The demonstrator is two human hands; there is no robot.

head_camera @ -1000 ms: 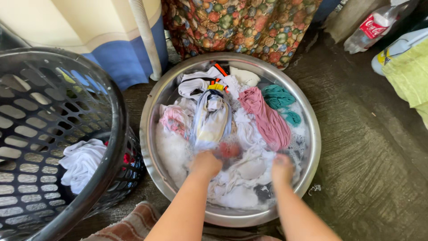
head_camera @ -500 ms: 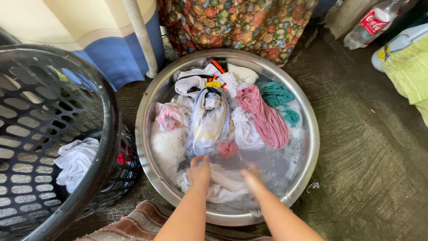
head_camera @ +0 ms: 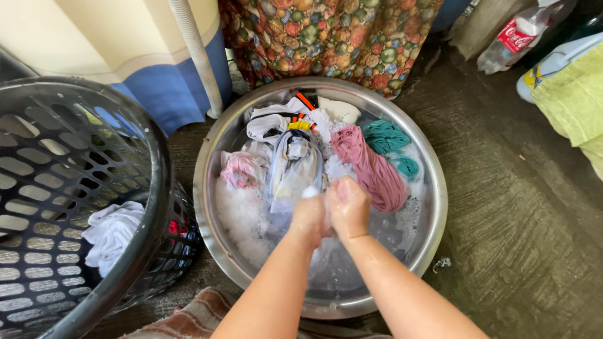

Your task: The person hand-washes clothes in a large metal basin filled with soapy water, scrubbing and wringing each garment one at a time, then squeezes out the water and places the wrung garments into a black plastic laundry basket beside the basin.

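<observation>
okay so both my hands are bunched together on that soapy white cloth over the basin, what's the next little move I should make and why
Probably rub the two fists against each other. The left hand and right hand are pressed together on a bunched white cloth, lifted above the sudsy water in the steel basin, so the fabric is already gathered for scrubbing. Keep it over the basin so drips fall inside.

A basin [head_camera: 213,207] sits on the floor [head_camera: 515,226], with a laundry basket [head_camera: 160,188] touching its left side. Clothes [head_camera: 370,169] lie heaped toward the basin's far edge, and both hands [head_camera: 330,210] meet above its middle. A bottle [head_camera: 518,34] lies at the floor's far right corner.
</observation>
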